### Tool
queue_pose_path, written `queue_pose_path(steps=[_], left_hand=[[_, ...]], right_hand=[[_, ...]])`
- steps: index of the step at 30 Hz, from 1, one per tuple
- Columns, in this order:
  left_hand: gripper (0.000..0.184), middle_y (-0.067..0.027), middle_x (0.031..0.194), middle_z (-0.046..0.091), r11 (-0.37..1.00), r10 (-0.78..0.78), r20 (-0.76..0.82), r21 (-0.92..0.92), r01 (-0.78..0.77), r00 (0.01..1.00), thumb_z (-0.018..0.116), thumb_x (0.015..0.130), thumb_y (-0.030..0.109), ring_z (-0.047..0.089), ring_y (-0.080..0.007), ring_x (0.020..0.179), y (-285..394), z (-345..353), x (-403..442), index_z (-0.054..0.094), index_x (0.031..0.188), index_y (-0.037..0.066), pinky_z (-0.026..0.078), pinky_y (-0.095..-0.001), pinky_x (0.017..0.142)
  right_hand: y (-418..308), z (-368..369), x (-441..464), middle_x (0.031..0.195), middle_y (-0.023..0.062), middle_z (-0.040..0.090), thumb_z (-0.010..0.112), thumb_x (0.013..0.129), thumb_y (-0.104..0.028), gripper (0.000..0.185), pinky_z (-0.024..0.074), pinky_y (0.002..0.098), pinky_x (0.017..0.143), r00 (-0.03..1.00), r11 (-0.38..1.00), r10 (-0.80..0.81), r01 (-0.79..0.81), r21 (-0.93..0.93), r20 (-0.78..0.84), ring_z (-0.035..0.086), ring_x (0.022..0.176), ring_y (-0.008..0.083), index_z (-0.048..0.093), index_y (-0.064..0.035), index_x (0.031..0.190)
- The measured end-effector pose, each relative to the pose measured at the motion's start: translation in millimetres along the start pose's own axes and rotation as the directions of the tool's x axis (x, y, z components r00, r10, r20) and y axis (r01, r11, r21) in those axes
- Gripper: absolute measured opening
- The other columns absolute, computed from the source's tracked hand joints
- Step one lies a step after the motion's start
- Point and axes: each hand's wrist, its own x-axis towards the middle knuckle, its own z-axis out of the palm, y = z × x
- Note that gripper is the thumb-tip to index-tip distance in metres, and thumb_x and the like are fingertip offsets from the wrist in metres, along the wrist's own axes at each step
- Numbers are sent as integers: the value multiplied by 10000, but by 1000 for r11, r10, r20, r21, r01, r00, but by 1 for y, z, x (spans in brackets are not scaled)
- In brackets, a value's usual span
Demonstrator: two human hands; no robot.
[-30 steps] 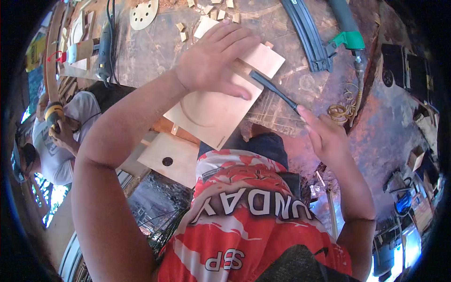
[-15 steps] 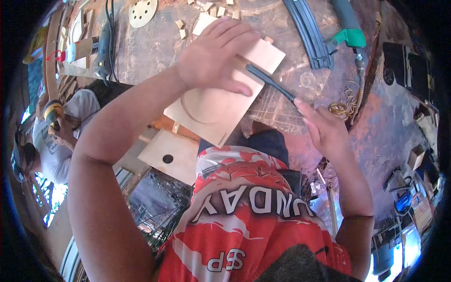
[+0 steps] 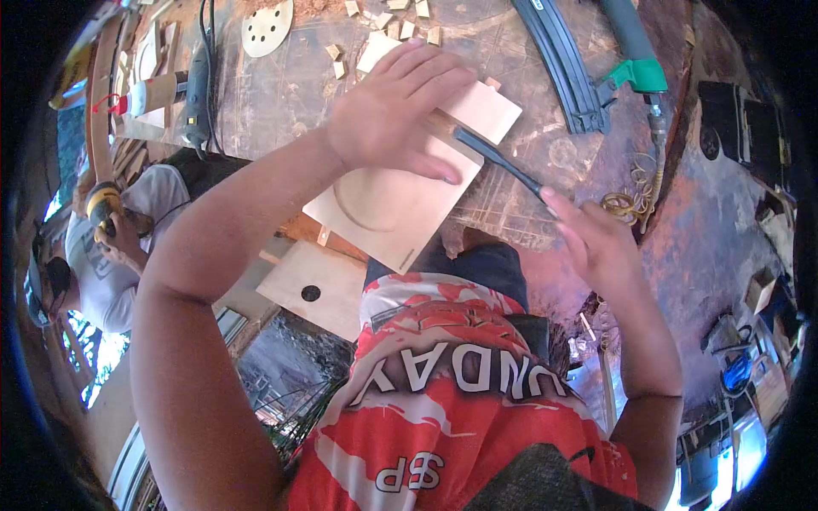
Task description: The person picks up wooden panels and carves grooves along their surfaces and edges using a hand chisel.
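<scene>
Pale wooden board [image 3: 383, 200] lies slanted across the near edge of the table [image 3: 281, 98], its lowest corner reaching out towards the person's shirt [image 3: 460, 375]. Curved line on its face; brownish strip across it higher up, partly under the hand.

Left hand [image 3: 388, 111] flat on the board, fingers stretched and gripping nothing, thumb spread towards the near side. Likely bearing down to stop the board sliding, since part of it overhangs.

Right hand [image 3: 601, 243] has its fingers closed round the end of a dark hand tool [image 3: 503, 160]; forefinger lies along it, probably for steering. Far end of the tool meets the board by the brownish strip, not far from the left thumb. File or chisel: cannot tell.

Around: second board [image 3: 336, 294] with a round dark hole, lower down beside the person. Beyond the left hand, small wood blocks [image 3: 394, 29] and a holed disc [image 3: 267, 28]. To the right, a black ridged piece [image 3: 562, 72] beside a green-and-grey air tool [image 3: 639, 75]; both sit apart from the work. Far left, a corded tool [image 3: 198, 106] and another person [image 3: 111, 264].

In the way: the left hand, hiding much of the board's middle.
</scene>
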Motion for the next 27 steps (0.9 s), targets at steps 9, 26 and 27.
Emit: queue_pose_path(steps=[9,26,27], left_hand=[[1125,-177,1395,544,999,-10,-38,39,11,999,823,582,704,499,-408,1300,2,2,-1,487,1429,44,359,-518,1145],[1138,-181,1411,528,1000,-15,-1,13,15,1000,839,581,679,487,-392,1318,0,0,-2,464,1443,38,344,-513,1153],[1138,-181,1411,528,1000,-19,-4,21,19,1000,839,581,679,487,-392,1318,-2,-2,-1,464,1443,38,344,-513,1153]], right_hand=[[3,5,-4,762,121,512,671,918,-119,551,490,441,587,986,967,-112,79,-240,-127,583,632,336,581,-290,1434],[-3,-5,-22,763,139,547,651,906,-95,570,501,456,605,997,1000,-8,6,-15,-83,608,658,351,574,-277,1441],[-1,-6,-21,763,136,549,649,907,-94,571,504,454,606,996,1000,-12,12,-5,-89,612,663,350,573,-277,1442]])
